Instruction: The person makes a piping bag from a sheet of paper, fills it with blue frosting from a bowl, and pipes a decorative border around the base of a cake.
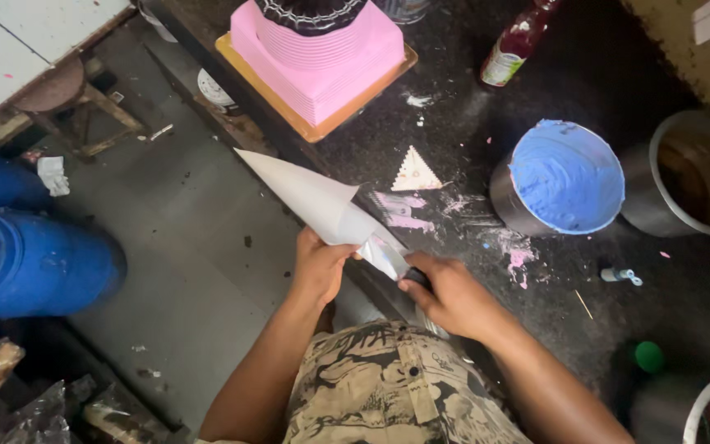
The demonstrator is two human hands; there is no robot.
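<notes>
At the dark counter's edge, a white paper cone (pixel 310 193) held in both hands.
The left hand (pixel 320 267) grips its wide end; the right hand (pixel 449 294) is closed around a knife (pixel 388 251) against it. Beyond stand a bowl of blue icing (pixel 564 177) and a pink cake (pixel 318 57).

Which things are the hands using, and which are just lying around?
In use: left hand and right hand gripping the white paper cone.

Lying about: pink cake, tin of blue cream, triangular scraper, sauce bottle, green cap, blue barrel.
</notes>
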